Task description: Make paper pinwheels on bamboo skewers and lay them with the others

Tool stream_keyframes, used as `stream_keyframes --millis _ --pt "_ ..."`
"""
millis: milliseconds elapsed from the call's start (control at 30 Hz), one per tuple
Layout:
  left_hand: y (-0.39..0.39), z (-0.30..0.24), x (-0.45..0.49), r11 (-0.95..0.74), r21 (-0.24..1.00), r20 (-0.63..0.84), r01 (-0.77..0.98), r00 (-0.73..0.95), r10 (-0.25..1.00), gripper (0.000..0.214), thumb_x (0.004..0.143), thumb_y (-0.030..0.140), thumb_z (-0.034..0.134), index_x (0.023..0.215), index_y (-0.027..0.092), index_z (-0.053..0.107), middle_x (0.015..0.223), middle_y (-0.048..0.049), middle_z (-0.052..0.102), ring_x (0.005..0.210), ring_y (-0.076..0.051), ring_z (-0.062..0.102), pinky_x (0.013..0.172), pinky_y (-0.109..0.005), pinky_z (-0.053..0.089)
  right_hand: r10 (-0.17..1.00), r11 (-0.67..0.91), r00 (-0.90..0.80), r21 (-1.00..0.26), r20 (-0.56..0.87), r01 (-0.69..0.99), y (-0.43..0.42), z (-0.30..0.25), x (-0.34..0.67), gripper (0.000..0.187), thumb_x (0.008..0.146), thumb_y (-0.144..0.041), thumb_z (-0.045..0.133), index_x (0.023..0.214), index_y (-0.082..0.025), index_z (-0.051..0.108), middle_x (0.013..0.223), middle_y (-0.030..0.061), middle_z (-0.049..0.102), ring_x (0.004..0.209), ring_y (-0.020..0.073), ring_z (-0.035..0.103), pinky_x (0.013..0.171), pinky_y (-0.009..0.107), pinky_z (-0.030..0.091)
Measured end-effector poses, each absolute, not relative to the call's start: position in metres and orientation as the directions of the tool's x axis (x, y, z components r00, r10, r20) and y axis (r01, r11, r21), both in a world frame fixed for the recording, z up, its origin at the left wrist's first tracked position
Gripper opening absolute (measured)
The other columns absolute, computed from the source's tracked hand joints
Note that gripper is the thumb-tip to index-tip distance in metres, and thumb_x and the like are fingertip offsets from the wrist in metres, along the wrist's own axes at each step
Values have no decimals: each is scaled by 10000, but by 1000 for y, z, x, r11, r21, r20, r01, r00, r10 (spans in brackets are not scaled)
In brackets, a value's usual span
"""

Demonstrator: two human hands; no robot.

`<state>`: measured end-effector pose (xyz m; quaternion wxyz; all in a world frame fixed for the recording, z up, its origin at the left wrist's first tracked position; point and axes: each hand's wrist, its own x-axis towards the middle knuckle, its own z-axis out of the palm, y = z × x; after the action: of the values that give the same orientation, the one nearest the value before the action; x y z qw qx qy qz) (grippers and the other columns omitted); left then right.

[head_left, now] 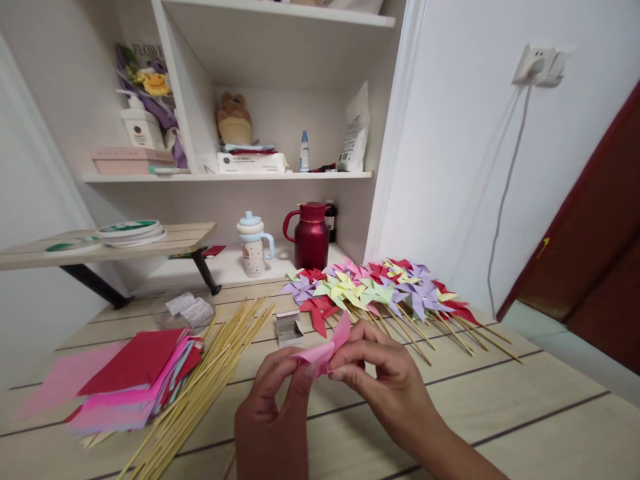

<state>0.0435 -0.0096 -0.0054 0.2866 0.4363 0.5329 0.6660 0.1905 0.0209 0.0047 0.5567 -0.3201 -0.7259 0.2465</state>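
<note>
Pink paper (326,348) is above the desk (520,393), pinched by the left hand (277,390) and right hand (376,373), likely to keep its folds. Sheets (135,363) and sticks (213,381) lie toward the left edge, presumably for reach; pinwheels (376,291) along the far edge, seemingly aside.

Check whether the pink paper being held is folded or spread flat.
Folded: the pink paper is bent between the left grip and right grip, with one pointed flap standing up.
</note>
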Motion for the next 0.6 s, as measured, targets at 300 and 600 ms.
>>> stream_keyframes --millis 300,600 --pt "-4 -17 31 -226 963 269 149 -444 855 208 705 441 722 700 235 751 845 -34 704 858 -221 643 859 -326 499 764 645 -200 -735 614 209 19 6 191 111 837 -176 710 762 -253 737 757 -17 589 727 137 574 654 249 433" --pt "-2 -11 36 -222 975 202 10 -462 863 199 682 408 736 628 217 728 737 -10 691 765 -191 630 756 -274 507 763 647 -192 -735 618 203 20 7 191 98 848 -209 703 773 -255 744 750 -10 594 723 145 579 653 258 434"
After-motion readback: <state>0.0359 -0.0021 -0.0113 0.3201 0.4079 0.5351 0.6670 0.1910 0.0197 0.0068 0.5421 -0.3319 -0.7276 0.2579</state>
